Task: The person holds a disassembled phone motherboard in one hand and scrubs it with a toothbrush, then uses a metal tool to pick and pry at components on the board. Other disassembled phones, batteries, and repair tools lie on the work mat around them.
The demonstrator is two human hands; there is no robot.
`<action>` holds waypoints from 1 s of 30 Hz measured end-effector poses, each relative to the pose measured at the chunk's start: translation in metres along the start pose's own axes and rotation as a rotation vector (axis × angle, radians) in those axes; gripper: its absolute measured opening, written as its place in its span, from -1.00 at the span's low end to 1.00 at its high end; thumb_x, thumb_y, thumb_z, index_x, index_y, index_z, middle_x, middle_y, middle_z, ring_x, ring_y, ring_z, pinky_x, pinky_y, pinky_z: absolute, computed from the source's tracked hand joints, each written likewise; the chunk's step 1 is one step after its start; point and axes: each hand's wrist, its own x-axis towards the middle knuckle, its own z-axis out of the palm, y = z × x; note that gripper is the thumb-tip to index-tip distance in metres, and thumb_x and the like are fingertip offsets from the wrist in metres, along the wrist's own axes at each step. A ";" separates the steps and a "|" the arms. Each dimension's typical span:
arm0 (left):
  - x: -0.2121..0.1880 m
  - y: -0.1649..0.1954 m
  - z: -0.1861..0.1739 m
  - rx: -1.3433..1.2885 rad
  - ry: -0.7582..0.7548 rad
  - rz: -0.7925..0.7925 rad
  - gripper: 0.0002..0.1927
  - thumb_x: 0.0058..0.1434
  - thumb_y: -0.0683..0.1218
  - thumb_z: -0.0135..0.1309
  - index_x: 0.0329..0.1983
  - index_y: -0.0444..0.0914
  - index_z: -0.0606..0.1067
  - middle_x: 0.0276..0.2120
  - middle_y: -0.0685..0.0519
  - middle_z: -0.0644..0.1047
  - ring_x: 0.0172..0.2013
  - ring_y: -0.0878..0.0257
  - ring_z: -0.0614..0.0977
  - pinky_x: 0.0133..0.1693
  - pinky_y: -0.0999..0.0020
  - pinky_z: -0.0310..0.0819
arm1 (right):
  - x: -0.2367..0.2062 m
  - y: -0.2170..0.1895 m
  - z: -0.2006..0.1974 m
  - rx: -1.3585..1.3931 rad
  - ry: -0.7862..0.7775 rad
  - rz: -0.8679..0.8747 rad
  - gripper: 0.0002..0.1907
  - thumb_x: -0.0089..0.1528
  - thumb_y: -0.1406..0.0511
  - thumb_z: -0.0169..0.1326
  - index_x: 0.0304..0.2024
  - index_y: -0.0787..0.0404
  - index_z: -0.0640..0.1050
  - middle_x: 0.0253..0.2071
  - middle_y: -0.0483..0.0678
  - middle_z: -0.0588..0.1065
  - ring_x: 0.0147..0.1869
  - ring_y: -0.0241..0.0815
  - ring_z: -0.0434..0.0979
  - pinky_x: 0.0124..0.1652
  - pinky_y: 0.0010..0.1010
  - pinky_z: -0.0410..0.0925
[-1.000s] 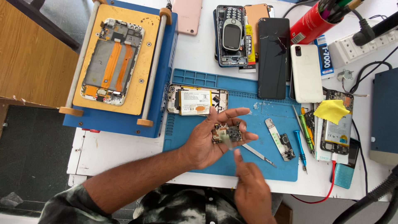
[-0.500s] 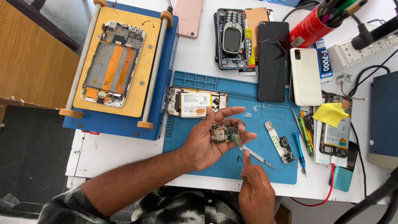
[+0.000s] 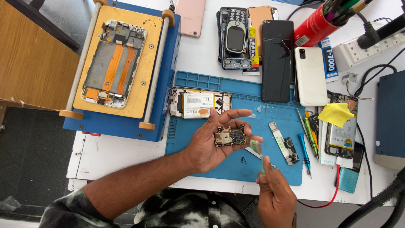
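My left hand (image 3: 211, 145) is held palm up over the blue work mat (image 3: 278, 122) and grips a small phone circuit board (image 3: 230, 137) between thumb and fingers. My right hand (image 3: 276, 196) is below it, closed on a green-handled brush (image 3: 258, 154) whose bristle head sits just right of the board's edge. An opened phone body with a white battery (image 3: 198, 102) lies on the mat just above my left hand.
A blue and yellow screen separator machine (image 3: 122, 63) holds a stripped phone frame at left. Several phones (image 3: 276, 59) lie at the back. Screwdrivers (image 3: 304, 147), a small flex part (image 3: 283, 141), a yellow cloth (image 3: 335, 114) and a red tool cup (image 3: 320, 23) sit right.
My right hand has risen and brought the brush head up beside the board. My left hand has kept the board almost still.
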 end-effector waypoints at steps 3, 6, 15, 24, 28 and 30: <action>-0.001 0.001 0.000 0.000 -0.009 0.002 -0.17 0.50 0.40 -0.47 0.45 -0.32 0.24 -0.02 -0.10 0.48 0.27 -0.13 0.51 0.34 -0.07 0.39 | 0.003 -0.003 0.000 0.005 -0.053 -0.075 -0.40 0.25 0.59 0.02 0.33 0.14 0.47 -0.25 -0.01 0.57 -0.19 -0.32 0.56 -0.09 -0.47 0.46; -0.002 0.001 0.000 0.011 0.001 0.003 -0.20 0.51 0.38 -0.46 0.45 -0.33 0.24 -0.02 -0.10 0.48 0.27 -0.12 0.50 0.36 -0.07 0.38 | 0.005 -0.009 0.005 -0.056 -0.075 -0.084 -0.35 0.21 0.61 0.00 0.32 0.10 0.48 -0.31 -0.04 0.54 -0.25 -0.30 0.59 -0.16 -0.47 0.49; 0.001 -0.003 -0.004 -0.051 0.062 0.046 -0.37 0.55 0.29 -0.41 0.30 -0.29 0.28 -0.01 -0.11 0.48 0.30 -0.15 0.48 0.41 -0.04 0.33 | 0.011 -0.022 0.020 -0.286 -0.057 -0.170 -0.25 0.11 0.62 -0.01 0.29 -0.06 0.51 -0.26 -0.05 0.51 -0.28 -0.20 0.59 -0.23 -0.38 0.47; 0.001 -0.002 -0.003 -0.017 0.112 0.021 -0.35 0.53 0.31 -0.47 0.27 -0.27 0.29 -0.03 -0.09 0.48 0.28 -0.14 0.49 0.39 -0.03 0.37 | 0.011 -0.021 0.020 -0.234 -0.117 -0.042 -0.35 0.19 0.60 0.00 0.26 -0.05 0.54 -0.34 -0.09 0.51 -0.33 -0.26 0.60 -0.29 -0.42 0.47; 0.000 0.000 -0.004 -0.046 0.047 0.056 -0.34 0.55 0.33 -0.48 0.28 -0.27 0.29 -0.01 -0.09 0.48 0.28 -0.14 0.50 0.40 -0.03 0.37 | 0.011 -0.019 0.018 -0.247 -0.147 -0.109 -0.32 0.13 0.61 0.01 0.28 0.07 0.52 -0.33 -0.06 0.51 -0.32 -0.25 0.57 -0.27 -0.42 0.44; 0.000 -0.001 -0.004 -0.010 0.063 0.051 -0.33 0.53 0.33 -0.49 0.27 -0.28 0.30 -0.02 -0.09 0.48 0.28 -0.14 0.50 0.39 -0.04 0.37 | 0.009 -0.017 0.017 -0.164 -0.120 -0.079 -0.35 0.16 0.63 -0.04 0.26 0.10 0.53 -0.34 -0.07 0.50 -0.32 -0.28 0.56 -0.28 -0.48 0.46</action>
